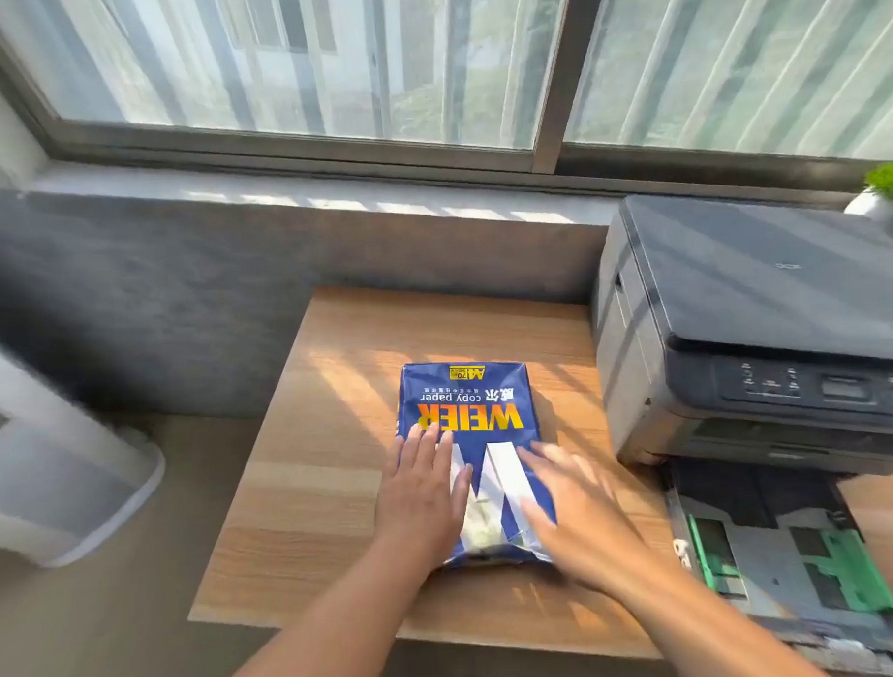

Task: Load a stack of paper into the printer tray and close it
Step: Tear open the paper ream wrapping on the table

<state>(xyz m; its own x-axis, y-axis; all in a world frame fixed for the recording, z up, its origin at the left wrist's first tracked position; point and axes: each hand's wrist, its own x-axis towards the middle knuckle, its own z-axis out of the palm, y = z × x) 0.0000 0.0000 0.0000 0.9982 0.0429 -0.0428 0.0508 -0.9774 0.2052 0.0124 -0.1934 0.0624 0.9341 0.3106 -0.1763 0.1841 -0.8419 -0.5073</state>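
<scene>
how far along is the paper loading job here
Done: the grey printer tray with green guides is already pulled out of the dark grey printer and looks empty. In hand: the left hand and right hand lie flat on the blue wrapped ream of copy paper on the wooden table. Left: getting a stack out, laying it in the tray, closing it.

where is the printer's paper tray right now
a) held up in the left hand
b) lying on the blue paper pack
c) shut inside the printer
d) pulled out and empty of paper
d: the tray sticks out from under the printer, its green guides bare of paper.
</scene>
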